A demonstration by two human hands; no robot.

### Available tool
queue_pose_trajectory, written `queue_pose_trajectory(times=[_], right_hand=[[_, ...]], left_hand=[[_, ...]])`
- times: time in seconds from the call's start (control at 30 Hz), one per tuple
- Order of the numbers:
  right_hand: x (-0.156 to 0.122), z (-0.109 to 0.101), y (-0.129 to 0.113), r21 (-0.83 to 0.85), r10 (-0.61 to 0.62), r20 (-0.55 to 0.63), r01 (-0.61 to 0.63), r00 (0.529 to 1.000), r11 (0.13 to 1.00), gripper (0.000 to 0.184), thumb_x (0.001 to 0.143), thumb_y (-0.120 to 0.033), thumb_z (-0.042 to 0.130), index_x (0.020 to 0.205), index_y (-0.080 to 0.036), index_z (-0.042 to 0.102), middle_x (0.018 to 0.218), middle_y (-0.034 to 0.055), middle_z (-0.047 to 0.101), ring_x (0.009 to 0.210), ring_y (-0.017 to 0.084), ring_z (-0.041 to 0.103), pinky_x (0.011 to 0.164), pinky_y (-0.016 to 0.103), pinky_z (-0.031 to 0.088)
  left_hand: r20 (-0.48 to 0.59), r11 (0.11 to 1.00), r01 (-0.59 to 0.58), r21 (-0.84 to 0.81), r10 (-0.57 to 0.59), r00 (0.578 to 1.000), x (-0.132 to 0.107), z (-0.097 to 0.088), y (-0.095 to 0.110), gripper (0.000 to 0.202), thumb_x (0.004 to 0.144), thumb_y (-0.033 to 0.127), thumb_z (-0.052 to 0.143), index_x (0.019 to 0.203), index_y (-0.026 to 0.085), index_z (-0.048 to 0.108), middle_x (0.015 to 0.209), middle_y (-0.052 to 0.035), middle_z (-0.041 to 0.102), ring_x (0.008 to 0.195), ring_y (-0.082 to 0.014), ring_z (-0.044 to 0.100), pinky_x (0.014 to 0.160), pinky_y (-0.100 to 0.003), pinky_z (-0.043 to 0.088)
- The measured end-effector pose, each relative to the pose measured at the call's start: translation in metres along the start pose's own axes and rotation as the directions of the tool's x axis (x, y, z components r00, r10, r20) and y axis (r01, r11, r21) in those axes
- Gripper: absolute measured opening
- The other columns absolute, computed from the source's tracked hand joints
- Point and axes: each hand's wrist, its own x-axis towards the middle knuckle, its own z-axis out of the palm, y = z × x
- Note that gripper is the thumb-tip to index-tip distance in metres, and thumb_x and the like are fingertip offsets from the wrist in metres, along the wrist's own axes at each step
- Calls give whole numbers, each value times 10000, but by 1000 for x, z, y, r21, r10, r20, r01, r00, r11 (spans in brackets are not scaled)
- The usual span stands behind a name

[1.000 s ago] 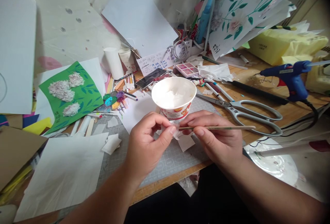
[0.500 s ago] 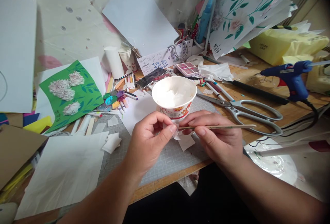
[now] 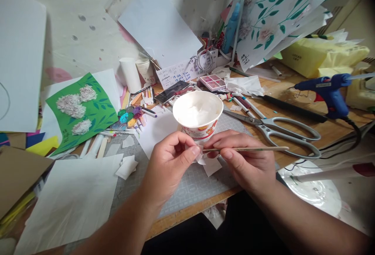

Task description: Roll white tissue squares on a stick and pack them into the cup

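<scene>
a thin stick (image 3: 263, 148) and a soft scrap (image 3: 200, 159), pinched close together

the left hand (image 3: 170, 165) has its thumb and finger pressed tight on the soft scrap. the fingers hide some of it, so i cannot tell its whole shape. the right hand (image 3: 249, 165) pinches the thin stick between its thumb and fingers. the stick lies nearly flat, with one end by the scrap and its long end poking out to the right. i cannot tell if the tip touches the scrap.

both things are up in front of the bowl (image 3: 203, 130), over the grey mat (image 3: 181, 204). the right fingers sit near the tip, maybe because a skinny stick wobbles less that way. the bowl is just past the hands, perhaps so it is easy to reach. the big scissors (image 3: 258, 121) lie off to the right, out of the hands' way.

the scrap is white, thin and crinkly, like tissue. the stick is straight and looks like wood. the bowl is round and wide at the top, with red and yellow pictures outside and something white inside. the mat is flat with a grid of lines. the scissors are shiny metal with big loops. on the left, a green card (image 3: 102, 116) has puffy, bumpy white flowers (image 3: 72, 105) on it.
</scene>
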Motion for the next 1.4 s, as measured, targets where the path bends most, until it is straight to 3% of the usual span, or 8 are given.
queue_pose_trajectory(times=[0.37, 0.9, 1.2, 1.4], right_hand=[[-1, -1, 1, 65, 16, 3, -16, 1000, 998, 216, 937, -135, 636, 1074, -249, 758, 1001, 69, 789, 930, 207, 736, 706, 325, 637], [-1, -1, 1, 31, 8, 4, -8, 1000, 999, 207, 932, -150, 643, 1061, -256, 765, 991, 65, 795, 919, 212, 746, 735, 350, 648], [0, 0, 0, 12, -2, 5, 2, 1000, 1000, 207, 929, -142, 647, 1052, -254, 770, 975, 66, 795, 900, 209, 746, 722, 345, 645], [1, 0, -1, -33, -18, -1, 18, 1000, 999, 195, 918, -147, 656, 1029, -251, 777, 953, 63, 802, 902, 220, 746, 757, 371, 639]], left_hand=[[0, 1000, 10, -5, -10, 1000, 1, 1, 1, 109, 856, 234, 732, 772, 207, 668, 700, 31, 619, 667, -103, 523, 630, -204, 435], [-24, 999, 16, 28, -16, 1000, 2, 2, 3, 107, 823, 238, 734, 753, 198, 665, 690, 15, 603, 650, -121, 514, 603, -224, 434], [-13, 1000, -4, 13, 4, 1000, 2, 1, 1, 98, 830, 212, 735, 757, 203, 671, 686, 34, 610, 649, -94, 531, 609, -185, 445], [-15, 982, -86, 170, 90, 996, 0, 2, 4, 94, 856, 185, 693, 776, 212, 650, 705, 38, 619, 661, -105, 563, 627, -208, 469]])
